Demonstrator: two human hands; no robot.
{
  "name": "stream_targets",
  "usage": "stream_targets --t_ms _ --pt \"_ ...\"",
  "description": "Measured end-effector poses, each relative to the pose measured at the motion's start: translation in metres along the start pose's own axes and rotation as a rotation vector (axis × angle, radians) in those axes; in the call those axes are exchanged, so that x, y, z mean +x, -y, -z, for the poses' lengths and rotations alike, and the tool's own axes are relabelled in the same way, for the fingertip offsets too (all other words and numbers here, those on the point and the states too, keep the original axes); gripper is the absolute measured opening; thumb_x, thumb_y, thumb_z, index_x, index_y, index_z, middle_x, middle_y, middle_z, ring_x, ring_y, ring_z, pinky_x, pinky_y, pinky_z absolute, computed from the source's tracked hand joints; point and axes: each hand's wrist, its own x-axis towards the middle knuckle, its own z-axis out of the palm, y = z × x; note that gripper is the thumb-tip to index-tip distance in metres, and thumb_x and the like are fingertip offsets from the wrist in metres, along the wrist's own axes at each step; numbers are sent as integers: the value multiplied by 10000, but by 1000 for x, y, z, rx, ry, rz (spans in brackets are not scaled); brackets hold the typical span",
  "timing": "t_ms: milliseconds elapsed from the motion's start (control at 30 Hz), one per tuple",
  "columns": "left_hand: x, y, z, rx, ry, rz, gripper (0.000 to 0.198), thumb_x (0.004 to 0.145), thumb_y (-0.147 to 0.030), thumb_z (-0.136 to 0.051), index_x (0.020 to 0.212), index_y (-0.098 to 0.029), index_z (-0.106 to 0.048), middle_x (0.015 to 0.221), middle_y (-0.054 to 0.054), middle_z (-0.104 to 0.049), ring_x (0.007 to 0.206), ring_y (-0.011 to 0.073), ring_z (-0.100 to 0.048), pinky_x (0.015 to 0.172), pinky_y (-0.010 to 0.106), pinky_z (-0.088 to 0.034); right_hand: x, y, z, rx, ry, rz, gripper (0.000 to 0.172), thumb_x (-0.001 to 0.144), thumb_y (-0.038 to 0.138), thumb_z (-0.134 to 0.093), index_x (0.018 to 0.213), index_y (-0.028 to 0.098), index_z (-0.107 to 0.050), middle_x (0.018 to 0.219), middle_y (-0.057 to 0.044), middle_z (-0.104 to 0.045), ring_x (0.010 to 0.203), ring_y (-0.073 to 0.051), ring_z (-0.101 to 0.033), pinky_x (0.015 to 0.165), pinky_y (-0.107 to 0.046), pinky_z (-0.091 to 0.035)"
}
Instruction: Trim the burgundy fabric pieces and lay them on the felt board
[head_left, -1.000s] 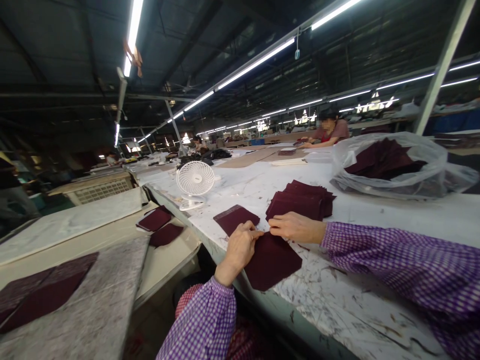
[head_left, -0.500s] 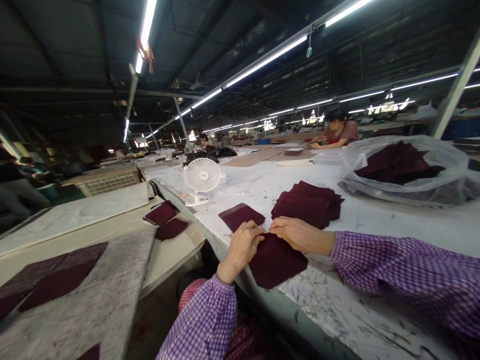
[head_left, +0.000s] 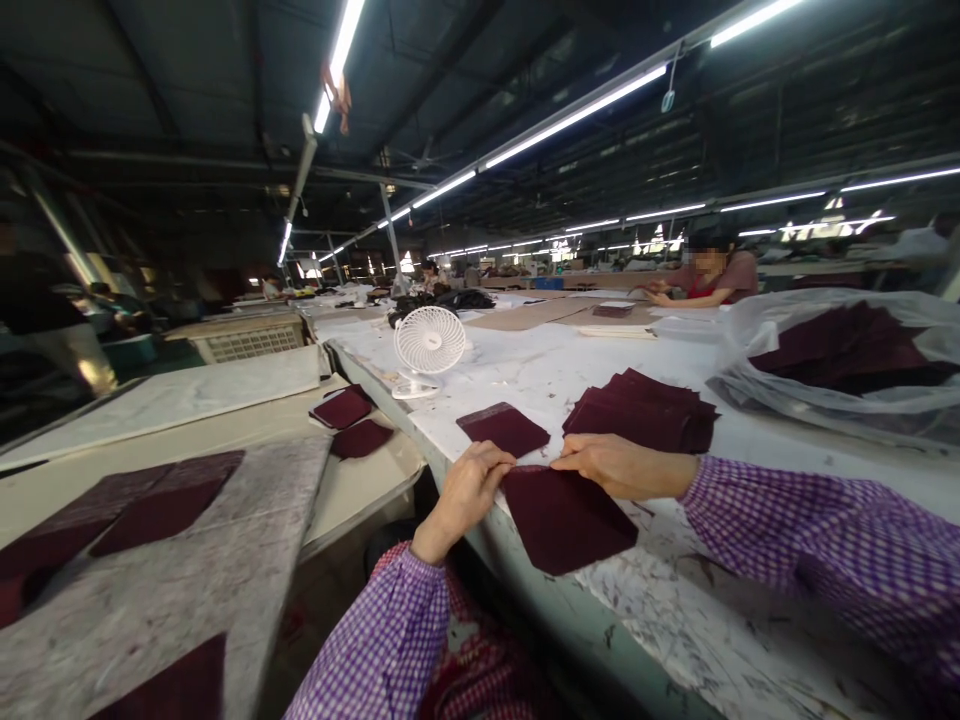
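Note:
A maroon fabric piece (head_left: pixel 574 525) lies at the near edge of the white-topped table (head_left: pixel 720 620). At its upper left corner my left hand (head_left: pixel 471 485) pinches the top edge between thumb and fingers. My right hand (head_left: pixel 619 465) closes on the same edge a little farther right, fingertips pressed together. Just beyond my hands rests another maroon piece (head_left: pixel 510 430) with a paler band along its far side. Behind my right hand is a fanned stack of maroon pieces (head_left: pixel 641 410).
A white fan (head_left: pixel 429 342) stands at the table's left edge. To the right sits a clear plastic bag (head_left: pixel 817 395) of maroon fabric. Across the table a person (head_left: pixel 720 275) works. On the lower left surface (head_left: pixel 180 600) lie more maroon pieces (head_left: pixel 172 510).
The whole view has shifted, so things appear farther right. My hands have spread apart along the fabric's top edge, the left moving away from the right.

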Motion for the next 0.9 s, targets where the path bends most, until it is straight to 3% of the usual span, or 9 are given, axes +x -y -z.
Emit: stream_targets --t_ms 100,200,300,533,667,900 --pt "7 -1 0 -95 -32 97 296 920 -319 -410 987 -176 -661 881 45 -632 811 153 -583 756 276 -451 0 0 1 26 -16 11 378 846 114 -378 1143 179 -601 869 -73 -558 780 -175 -520 743 -276 -434" --pt "15 -4 -3 -25 19 133 231 854 -354 -539 937 -202 -693 847 29 -637 792 163 -576 719 273 -442 -1 1 1 27 -25 15 382 848 113 -368 1141 175 -606 872 -77 -554 782 -174 -520 739 -276 -434" --pt "17 -8 -8 84 88 71 111 809 -243 -609 838 -230 -715 829 12 -637 809 165 -556 739 276 -426 -2 -1 1 19 -22 25 398 839 100 -366 1145 173 -610 882 -81 -552 796 -177 -519 756 -284 -433" --pt "7 -9 -10 269 49 -140 247 906 -270 -464 844 -212 -696 820 29 -610 773 159 -497 724 288 -393 5 1 3 -94 86 24 514 754 3 -372 1202 143 -584 849 -84 -533 760 -172 -502 719 -280 -423" --pt "6 -4 -8 267 66 -165 267 918 -273 -435 851 -216 -687 832 31 -595 783 158 -497 724 283 -397 12 7 6 -201 143 13 619 712 -19 -382 1277 179 -536 840 -77 -522 724 -166 -478 703 -282 -408" --pt "-2 3 2 185 65 -107 214 905 -224 -448 834 -187 -646 836 38 -584 820 168 -516 754 289 -422 19 9 11 -277 199 50 631 713 15 -415 1310 197 -506 829 -75 -534 661 -150 -453 652 -265 -392"
